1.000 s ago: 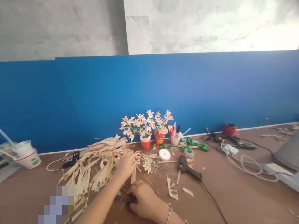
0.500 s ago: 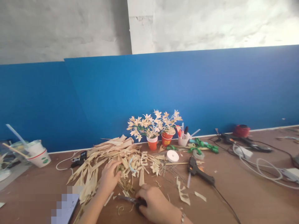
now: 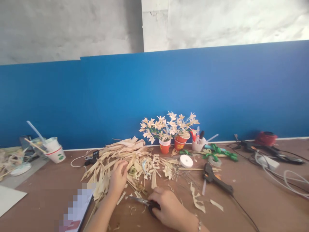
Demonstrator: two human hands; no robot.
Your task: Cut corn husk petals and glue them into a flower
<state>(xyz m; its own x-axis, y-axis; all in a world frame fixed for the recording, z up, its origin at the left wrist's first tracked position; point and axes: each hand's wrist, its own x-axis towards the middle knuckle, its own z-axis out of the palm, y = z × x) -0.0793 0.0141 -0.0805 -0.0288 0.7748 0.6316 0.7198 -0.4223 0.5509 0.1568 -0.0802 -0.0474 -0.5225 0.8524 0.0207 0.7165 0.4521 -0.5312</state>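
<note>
My right hand is closed around the black handles of a pair of scissors, whose metal blades point left just above the tabletop. My left hand lies at the near edge of a pile of dried husks, its fingers bent and slightly apart from the thumb. Its fingertips touch the pile, beside a curled green-tan strip; no separate piece shows in its grip. A pale husk flower lies to the right, among cut scraps and thin wires.
Two red-and-white cups of husk flowers stand by the blue partition. A white tape roll, a glue gun with its cord, and green-wrapped stems lie right. A paper cup with straws stands left.
The view has swung slightly left, so everything sits further right. My left hand's thumb and fingers are closer together. The scissors stay in my right hand.
</note>
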